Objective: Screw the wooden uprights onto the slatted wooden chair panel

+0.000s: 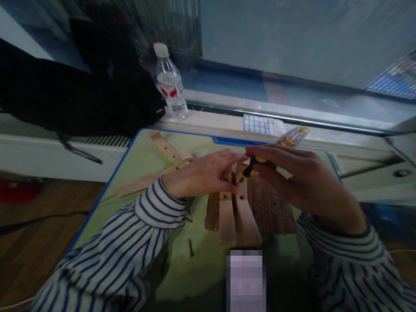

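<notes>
Blue-edged green tabletop [139,158] beside windowsill [214,123], screwdriver [249,170] in right hand [302,177].

This looks like a room in a home, though that is not certain: wood-look flooring [74,195] lies left of the small blue-rimmed table [201,277], a pale ledge [211,120] with a drink bottle [170,89] and black cloth [65,91] runs behind it, and a white panel [373,186] stands right of it.

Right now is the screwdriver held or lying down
Held: your right hand grips the black-and-yellow screwdriver over a wooden piece.
</notes>
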`<state>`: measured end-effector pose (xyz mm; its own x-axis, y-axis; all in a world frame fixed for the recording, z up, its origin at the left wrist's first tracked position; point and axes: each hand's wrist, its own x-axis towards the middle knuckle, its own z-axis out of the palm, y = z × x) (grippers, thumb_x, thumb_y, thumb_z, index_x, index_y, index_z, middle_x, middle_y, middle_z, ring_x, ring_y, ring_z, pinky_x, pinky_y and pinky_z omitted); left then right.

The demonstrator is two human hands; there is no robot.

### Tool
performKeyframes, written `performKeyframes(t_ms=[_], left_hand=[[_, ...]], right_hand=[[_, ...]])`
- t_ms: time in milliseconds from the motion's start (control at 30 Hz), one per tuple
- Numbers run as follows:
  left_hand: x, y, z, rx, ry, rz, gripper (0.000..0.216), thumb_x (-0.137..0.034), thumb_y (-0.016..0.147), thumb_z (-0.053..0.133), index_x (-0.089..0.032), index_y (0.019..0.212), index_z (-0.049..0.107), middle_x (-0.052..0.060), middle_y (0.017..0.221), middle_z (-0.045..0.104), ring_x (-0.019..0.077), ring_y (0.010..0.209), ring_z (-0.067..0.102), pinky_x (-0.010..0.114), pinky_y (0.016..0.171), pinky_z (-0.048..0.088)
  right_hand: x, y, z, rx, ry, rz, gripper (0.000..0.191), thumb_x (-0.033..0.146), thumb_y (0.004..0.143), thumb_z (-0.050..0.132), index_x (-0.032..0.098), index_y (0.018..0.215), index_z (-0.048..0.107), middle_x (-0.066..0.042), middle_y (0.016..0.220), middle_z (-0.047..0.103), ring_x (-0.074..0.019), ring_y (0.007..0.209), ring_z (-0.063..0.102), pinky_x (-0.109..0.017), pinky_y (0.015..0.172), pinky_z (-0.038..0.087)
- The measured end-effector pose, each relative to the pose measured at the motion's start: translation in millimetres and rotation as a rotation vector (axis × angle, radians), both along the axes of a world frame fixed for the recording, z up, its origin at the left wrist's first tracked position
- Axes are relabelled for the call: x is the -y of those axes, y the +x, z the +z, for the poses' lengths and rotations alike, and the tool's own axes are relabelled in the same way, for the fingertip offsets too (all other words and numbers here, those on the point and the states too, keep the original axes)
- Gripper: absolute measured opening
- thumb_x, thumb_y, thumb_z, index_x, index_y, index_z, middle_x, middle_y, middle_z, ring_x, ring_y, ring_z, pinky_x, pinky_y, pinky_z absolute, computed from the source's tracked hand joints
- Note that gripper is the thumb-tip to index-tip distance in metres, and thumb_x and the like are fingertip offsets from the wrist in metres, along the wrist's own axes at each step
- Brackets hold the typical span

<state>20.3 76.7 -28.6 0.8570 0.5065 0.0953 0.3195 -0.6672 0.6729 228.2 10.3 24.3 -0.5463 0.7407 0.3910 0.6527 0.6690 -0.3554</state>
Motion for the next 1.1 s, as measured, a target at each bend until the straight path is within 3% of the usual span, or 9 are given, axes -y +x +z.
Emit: performKeyframes(t_ms=[167,533,667,833,1100], left_hand=[[-0.1,0.2,1.7,-0.017,0.003,-0.006,0.054,-0.032,0.079,0.069,-0.021,0.127,0.046,0.008,0.134,0.047,0.0234,0.123,0.045,0.037,0.100,0.038],[0.2,-0.6,-2.3,0.023,-0.002,0.010,0.063,-0.036,0.079,0.069,-0.020,0.133,0.040,0.009,0.134,0.048,0.0228,0.123,0.045,0.038,0.103,0.036],[0.0,-0.8,-2.6,0.044,-0.004,0.000,0.062,-0.034,0.078,0.070,-0.019,0.132,0.042,0.009,0.131,0.049,0.0233,0.121,0.047,0.039,0.101,0.038],[-1.1,-0.4,-6.3,0.078,-0.010,0.007,0.057,-0.036,0.076,0.071,-0.021,0.126,0.048,0.008,0.121,0.055,0.0231,0.114,0.051,0.039,0.098,0.040],[-2.1,-1.1,-8.1,0.097,-0.008,-0.011,0.064,-0.035,0.077,0.071,-0.022,0.133,0.043,0.008,0.131,0.050,0.0238,0.122,0.046,0.040,0.104,0.035]], right_hand=[[-0.9,-0.6,-1.7,0.030,0.051,-0.064,0.029,0.021,0.090,0.052,0.023,0.119,0.058,-0.005,0.109,0.069,-0.0174,0.091,0.067,-0.034,0.080,0.055],[-0.8,-0.5,-1.6,0.078,0.109,-0.148,0.017,0.028,0.087,0.059,0.019,0.100,0.062,-0.003,0.083,0.070,-0.0144,0.069,0.066,-0.026,0.062,0.050],[-1.1,-5.4,-3.7,0.011,0.075,-0.081,0.022,0.024,0.088,0.058,0.018,0.110,0.059,-0.003,0.092,0.069,-0.0128,0.076,0.065,-0.025,0.068,0.050],[-2.2,-8.4,-4.3,0.008,0.028,0.008,0.020,0.024,0.092,0.052,0.017,0.108,0.061,-0.005,0.103,0.068,-0.0137,0.090,0.064,-0.025,0.077,0.050],[3.6,-3.6,3.8,0.006,-0.026,0.044,0.036,0.010,0.088,0.052,0.010,0.124,0.053,-0.007,0.128,0.060,-0.0106,0.115,0.055,-0.020,0.100,0.041]])
